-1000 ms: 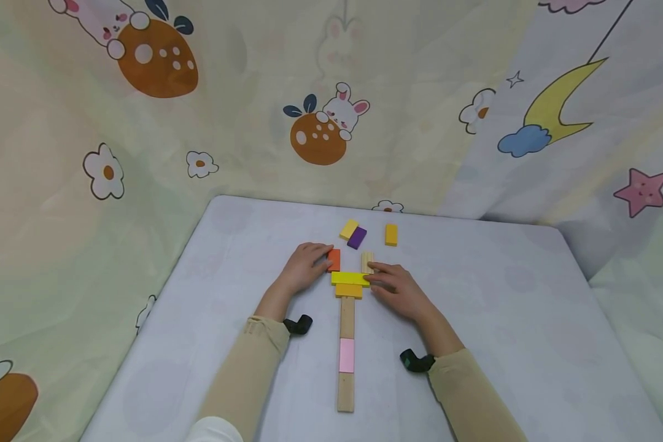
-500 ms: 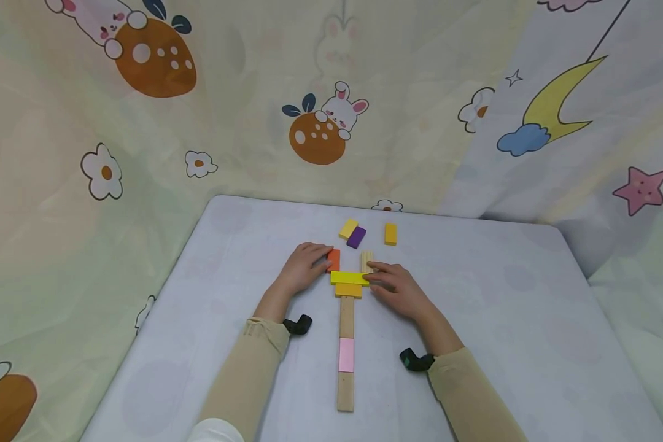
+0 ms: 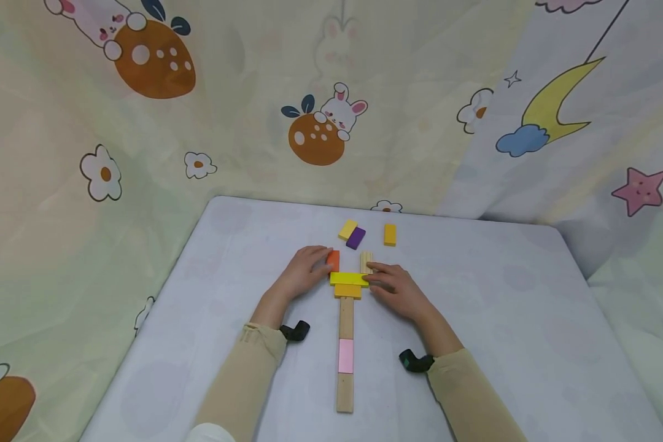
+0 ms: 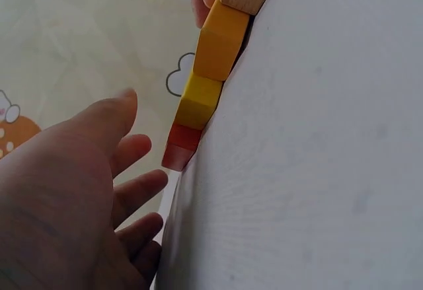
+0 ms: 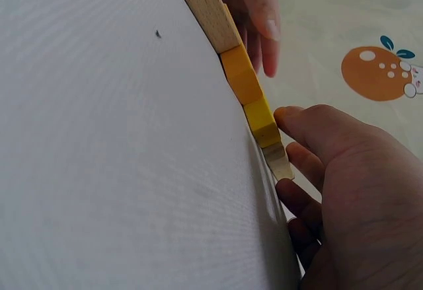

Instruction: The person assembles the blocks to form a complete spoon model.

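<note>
Flat toy blocks form a figure on the table in the head view. An orange-red block (image 3: 334, 260) and a ribbed pale wooden block (image 3: 365, 258) stand out behind a yellow crosswise block (image 3: 347, 279). An amber block (image 3: 347, 291) adjoins it in front. My left hand (image 3: 302, 271) is beside the orange-red block; in the left wrist view its loosely bent fingers are apart from that block (image 4: 180, 150). My right hand (image 3: 402, 291) lies at the right side, its thumb touching the yellow block's end (image 5: 263, 123) and a finger against the pale wooden block (image 5: 278, 162).
A tan block (image 3: 346, 318), a pink block (image 3: 345, 356) and another tan block (image 3: 345, 393) run in a line toward the person. Farther back lie a yellow block (image 3: 348, 229), a purple block (image 3: 356, 238) and a golden block (image 3: 390, 234). A patterned cloth (image 3: 243, 110) rises behind the table.
My left wrist and forearm have shifted slightly down and to the left since half a second ago. The right hand and the blocks look unmoved.
</note>
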Demonstrator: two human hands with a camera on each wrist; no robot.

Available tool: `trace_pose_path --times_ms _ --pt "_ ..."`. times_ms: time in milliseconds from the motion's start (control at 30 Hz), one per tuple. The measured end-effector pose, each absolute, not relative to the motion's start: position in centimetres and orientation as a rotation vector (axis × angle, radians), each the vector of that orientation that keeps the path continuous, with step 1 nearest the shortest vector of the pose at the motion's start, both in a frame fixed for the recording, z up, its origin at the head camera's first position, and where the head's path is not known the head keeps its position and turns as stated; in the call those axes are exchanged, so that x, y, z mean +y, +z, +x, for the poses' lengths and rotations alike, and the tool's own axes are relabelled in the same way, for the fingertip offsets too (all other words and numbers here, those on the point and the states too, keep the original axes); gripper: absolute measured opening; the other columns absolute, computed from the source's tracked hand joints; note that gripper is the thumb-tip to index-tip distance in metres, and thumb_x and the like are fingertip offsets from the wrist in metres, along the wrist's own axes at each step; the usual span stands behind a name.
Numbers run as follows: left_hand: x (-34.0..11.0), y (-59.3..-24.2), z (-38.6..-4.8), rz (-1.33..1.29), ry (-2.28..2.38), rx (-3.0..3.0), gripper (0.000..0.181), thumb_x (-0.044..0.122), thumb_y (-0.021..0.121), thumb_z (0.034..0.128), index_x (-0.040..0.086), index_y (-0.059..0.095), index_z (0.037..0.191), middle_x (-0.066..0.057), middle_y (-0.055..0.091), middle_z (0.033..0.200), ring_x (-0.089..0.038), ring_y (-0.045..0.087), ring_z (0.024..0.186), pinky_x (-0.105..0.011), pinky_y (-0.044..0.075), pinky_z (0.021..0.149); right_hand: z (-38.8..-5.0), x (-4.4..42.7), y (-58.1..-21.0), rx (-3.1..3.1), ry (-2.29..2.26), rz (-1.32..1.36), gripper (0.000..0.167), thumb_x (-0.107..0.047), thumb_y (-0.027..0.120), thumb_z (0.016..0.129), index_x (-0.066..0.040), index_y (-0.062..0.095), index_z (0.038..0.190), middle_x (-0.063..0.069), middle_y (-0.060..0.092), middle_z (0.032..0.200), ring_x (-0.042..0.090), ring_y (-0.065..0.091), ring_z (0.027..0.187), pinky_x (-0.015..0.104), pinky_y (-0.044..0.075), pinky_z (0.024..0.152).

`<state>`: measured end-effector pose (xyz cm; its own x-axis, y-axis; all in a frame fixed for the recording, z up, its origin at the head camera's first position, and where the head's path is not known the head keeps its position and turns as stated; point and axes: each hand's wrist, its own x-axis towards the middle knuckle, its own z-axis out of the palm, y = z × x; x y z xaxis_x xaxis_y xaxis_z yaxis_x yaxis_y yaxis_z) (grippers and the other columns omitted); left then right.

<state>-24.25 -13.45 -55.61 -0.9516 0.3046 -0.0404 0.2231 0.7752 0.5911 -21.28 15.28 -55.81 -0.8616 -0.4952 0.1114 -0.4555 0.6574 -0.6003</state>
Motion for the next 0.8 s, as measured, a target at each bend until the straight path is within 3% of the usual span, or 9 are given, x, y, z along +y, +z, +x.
trace_pose_path --times_ms 333,800 --pt "-13.5 -55.6 -22.0 0.469 0.909 2.811 0.065 0.058 0.053 0.0956 0.032 0.036 0.153 0.008 0.024 0.164 -0.024 0.024 0.150 -0.052 0.028 0.120 -21.4 15.2 -56.1 2.805 -0.967 -0.810 0.031 -0.027 0.061 0.098 -0.028 0.067 0.128 -0.005 0.048 0.150 0.026 0.044 0.136 0.054 0.033 0.115" --pt "-13.2 -57.0 -21.6 0.647 0.595 2.956 0.067 0.063 0.052 0.0934 0.032 0.040 0.152 0.008 0.031 0.161 -0.026 0.028 0.149 -0.048 0.023 0.123 -21.3 15.3 -55.6 2.782 -0.971 -0.794 0.035 -0.028 0.060 0.099 -0.026 0.063 0.134 -0.004 0.047 0.152 0.027 0.043 0.138 0.054 0.032 0.115"
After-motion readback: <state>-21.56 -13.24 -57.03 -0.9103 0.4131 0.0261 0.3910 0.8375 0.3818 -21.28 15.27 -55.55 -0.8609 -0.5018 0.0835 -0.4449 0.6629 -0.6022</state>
